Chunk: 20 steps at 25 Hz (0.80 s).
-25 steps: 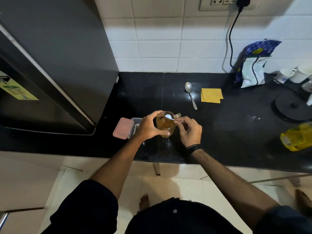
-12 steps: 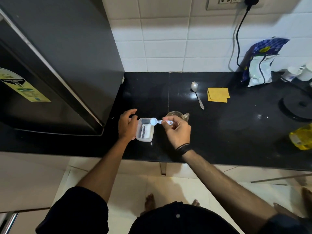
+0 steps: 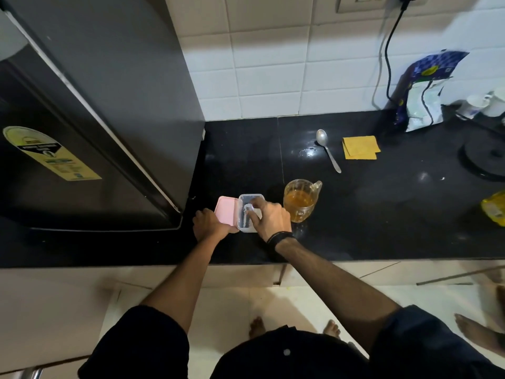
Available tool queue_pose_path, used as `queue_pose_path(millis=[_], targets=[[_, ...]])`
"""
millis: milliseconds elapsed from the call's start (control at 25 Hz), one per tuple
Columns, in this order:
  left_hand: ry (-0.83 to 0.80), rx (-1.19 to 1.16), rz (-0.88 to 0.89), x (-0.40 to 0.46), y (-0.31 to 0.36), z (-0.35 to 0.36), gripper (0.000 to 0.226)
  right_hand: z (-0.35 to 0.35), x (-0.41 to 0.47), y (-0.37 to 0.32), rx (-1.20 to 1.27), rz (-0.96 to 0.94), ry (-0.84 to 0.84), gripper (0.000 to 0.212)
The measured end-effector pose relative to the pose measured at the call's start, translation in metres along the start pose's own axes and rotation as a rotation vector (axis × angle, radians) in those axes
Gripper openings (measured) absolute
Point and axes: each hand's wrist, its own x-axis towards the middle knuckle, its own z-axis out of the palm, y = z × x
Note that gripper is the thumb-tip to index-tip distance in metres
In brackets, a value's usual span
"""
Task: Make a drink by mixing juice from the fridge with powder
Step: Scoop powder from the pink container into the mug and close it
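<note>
So a second ago the little white scoop was being tipped over the glass mug (image 3: 300, 199), left hand wrapped round the mug. Half a second back the scoop was already travelling over to the powder box with the left hand beside the box. Now the right hand (image 3: 269, 218) is down in the clear powder box (image 3: 247, 214) with the white scoop (image 3: 249, 207) pinched in its grip, head of the scoop sitting in the powder as far as I can see from here. The left hand (image 3: 210, 224) has its grip on the near left edge of the box, right by the pink lid (image 3: 226, 210) that lies just beside it, steadying things.

The mug stands free on the black bench (image 3: 382, 214) just right of the box, nobody touching it, orange juice filling the lower part of it.

My read: at least one scoop has gone in and this is either a refill for another dose or the scoop getting parked so the lid can go back on. Can't tell which yet. Either way, stirring's not done. The metal spoon (image 3: 326, 150) sits untouched further back, next to the yellow cloth (image 3: 360, 147).
</note>
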Motion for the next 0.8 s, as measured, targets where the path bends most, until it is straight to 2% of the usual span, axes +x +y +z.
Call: queue_pose_path(millis=[80, 160, 320, 480, 640, 800], targets=[[-0.015, -0.01, -0.034, 0.003, 0.002, 0.001, 0.11, 0.005, -0.003, -0.001, 0.042, 0.04, -0.05, 0.037], [-0.018, -0.123, -0.038, 0.005, 0.003, 0.001, 0.098, 0.007, -0.008, 0.0, 0.111, 0.051, -0.026, 0.037], [0.104, -0.321, 0.083, 0.0, 0.002, 0.002, 0.042, 0.009, -0.011, 0.005, 0.196, 0.083, 0.032, 0.021], [0.367, -0.371, 0.311, -0.018, 0.001, -0.001, 0.005, 0.011, -0.013, 0.007, 0.286, 0.121, 0.061, 0.019], [0.545, -0.321, 0.616, -0.036, 0.003, -0.001, 0.008, 0.007, -0.017, -0.002, 0.589, 0.323, 0.164, 0.025], [0.644, -0.215, 0.936, -0.044, 0.001, 0.013, 0.016, 0.008, -0.016, -0.012, 0.778, 0.54, 0.106, 0.039]])
